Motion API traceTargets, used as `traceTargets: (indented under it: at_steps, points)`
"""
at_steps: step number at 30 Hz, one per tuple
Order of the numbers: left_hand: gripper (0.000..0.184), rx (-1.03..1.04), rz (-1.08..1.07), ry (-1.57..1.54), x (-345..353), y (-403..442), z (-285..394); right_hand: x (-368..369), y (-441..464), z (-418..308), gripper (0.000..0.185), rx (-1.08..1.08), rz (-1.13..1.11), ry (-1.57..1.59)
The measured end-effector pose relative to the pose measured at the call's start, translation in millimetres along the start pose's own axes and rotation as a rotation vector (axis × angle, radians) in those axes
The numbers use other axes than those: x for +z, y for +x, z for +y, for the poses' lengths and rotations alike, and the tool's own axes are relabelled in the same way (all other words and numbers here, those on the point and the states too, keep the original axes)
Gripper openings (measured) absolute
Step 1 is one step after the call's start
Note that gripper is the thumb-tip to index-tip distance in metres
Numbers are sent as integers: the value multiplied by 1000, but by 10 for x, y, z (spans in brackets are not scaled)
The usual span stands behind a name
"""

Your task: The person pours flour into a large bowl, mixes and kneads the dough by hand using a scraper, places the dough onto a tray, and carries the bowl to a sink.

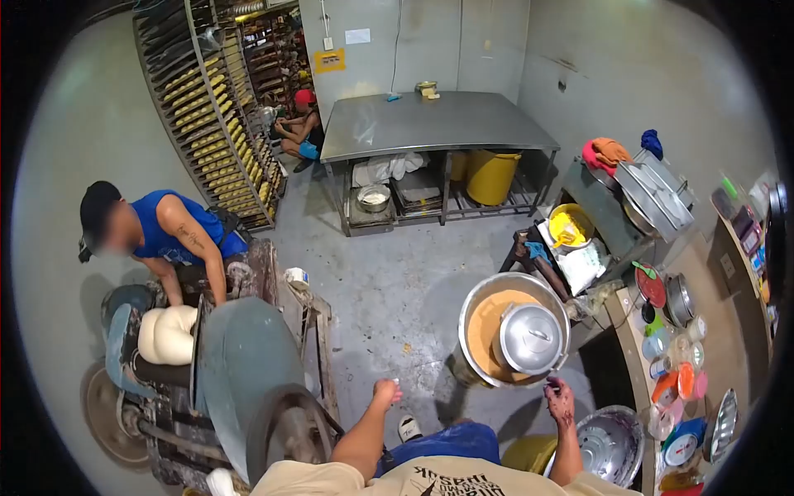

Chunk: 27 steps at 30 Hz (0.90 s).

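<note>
My left hand (388, 392) is held out over the grey floor, with its fingers loosely extended and nothing visible in it. My right hand (561, 402), stained dark purple, has its fingers apart just beside the lower right rim of a large metal pot (466, 364). Orange-brown crumbly powder (482, 326) fills that pot. On the powder rests a smaller lidded aluminium pot (531, 339). Below my right hand sits a wide metal bowl (608, 442) with purple smears inside.
At left, a co-worker (178, 223) handles pale dough (165, 335) at a large machine (248, 347). Behind stand a tray rack (219, 124) and a steel table (438, 124); another person (304, 132) crouches nearby. A shelf at right holds containers and a scale (681, 446).
</note>
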<state>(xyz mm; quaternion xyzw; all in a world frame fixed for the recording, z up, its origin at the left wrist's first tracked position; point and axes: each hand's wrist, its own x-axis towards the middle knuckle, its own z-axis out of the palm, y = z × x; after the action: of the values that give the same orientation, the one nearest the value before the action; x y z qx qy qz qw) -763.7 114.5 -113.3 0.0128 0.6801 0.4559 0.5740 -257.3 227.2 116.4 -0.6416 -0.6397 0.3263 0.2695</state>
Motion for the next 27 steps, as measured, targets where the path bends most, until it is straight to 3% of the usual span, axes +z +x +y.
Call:
traceTargets:
  at_steps: [5, 6, 10, 13, 14, 15, 17, 20, 24, 27]
  points:
    - [28, -9, 15, 17, 83, 591, 1054, 561, 684, -892, 30, -64, 241, 87]
    - [28, -25, 19, 27, 53, 690, 1207, 719, 858, -1035, 26, 17, 238, 256]
    - [21, -87, 77, 24, -218, 1345, 1618, 1268, 1801, -1767, 20, 49, 228, 368]
    - [18, -110, 164, 65, -702, 1788, 1838, 1942, 2825, -2022, 19, -30, 185, 433]
    - [18, -117, 194, 89, -843, 1886, 2030, 2225, 3203, -2000, 19, -168, 192, 388]
    - [18, -111, 235, 87, -922, 2022, 2318, 2358, 3589, -2244, 22, -63, 89, 344]
    - [18, -127, 323, 98, -1181, 2116, 2711, 2872, 4371, -2631, 22, -131, 4, 438]
    - [17, -12, 435, 16, -1520, 2232, 3212, 3638, 5317, -3207, 24, -346, -122, 317]
    - [13, 94, 426, -79, -1717, 2532, 3554, 4423, 6335, -4112, 29, -496, -355, 245]
    - [6, -230, 102, -666, -1962, 2977, 3540, 5126, 7032, -4382, 31, -570, -436, 146]
